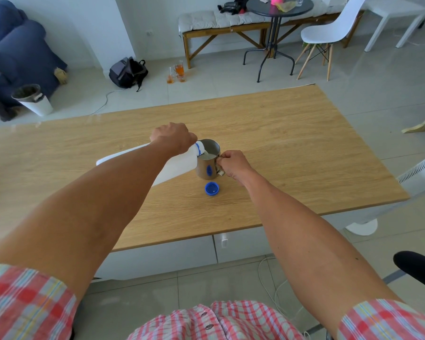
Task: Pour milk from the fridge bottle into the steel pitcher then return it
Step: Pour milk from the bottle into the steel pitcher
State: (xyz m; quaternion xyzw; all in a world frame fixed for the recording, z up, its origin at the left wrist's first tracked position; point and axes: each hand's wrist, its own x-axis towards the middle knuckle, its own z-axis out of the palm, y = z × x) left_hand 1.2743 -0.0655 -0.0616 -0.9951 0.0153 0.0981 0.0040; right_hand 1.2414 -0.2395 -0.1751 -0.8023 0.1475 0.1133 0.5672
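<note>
Milk bottle (179,165): white translucent plastic, squared body, tipped steeply, its blue-ringed neck over the pitcher's rim; a thin white stream runs into the pitcher. Left hand (173,138): clasped over the bottle's upper end. Steel pitcher (207,160): brushed metal, cylindrical, upright on the table, milk visible inside. Right hand (233,165): fingers curled round the pitcher's handle. Bottle cap (212,188): blue, round, ridged, lying open side up just in front of the pitcher. Table (292,143): light wood-grain top, rectangular.
</note>
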